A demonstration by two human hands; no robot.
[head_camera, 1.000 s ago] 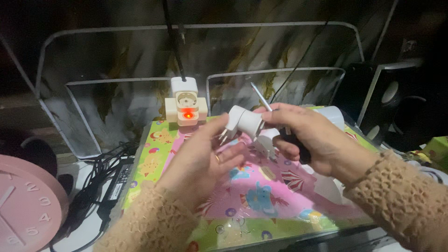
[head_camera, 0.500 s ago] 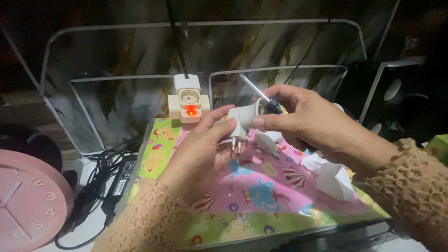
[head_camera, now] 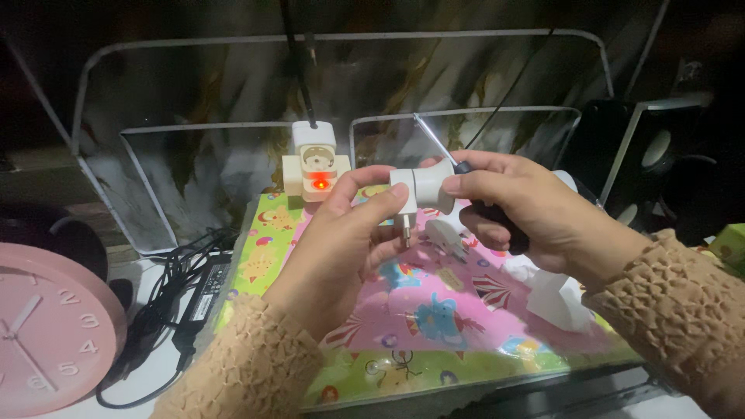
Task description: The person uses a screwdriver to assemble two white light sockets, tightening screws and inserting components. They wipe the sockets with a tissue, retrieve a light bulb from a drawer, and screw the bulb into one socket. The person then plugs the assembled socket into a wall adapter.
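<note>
In the head view, a white plug adapter (head_camera: 419, 190) was held up above a colourful cartoon-print mat (head_camera: 434, 302), pinched between both hands with its two metal pins pointing down. The left hand (head_camera: 341, 248) had its thumb and fingertips closed on the adapter's left end. The right hand (head_camera: 528, 213) pressed its thumb against the adapter's right end, while its curled fingers gripped a black-handled screwdriver (head_camera: 466, 178) whose thin shaft angled up and to the left behind the adapter.

The screwdriver's handle was mostly buried in the right palm, and the adapter's rear face was hidden. A small white part (head_camera: 444, 235) lay on the mat just below the hands, its shape hard to make out. Behind stood a beige multi-socket block (head_camera: 314, 167) with a red light, and a pink clock (head_camera: 50, 326) was cut off at the left edge.
</note>
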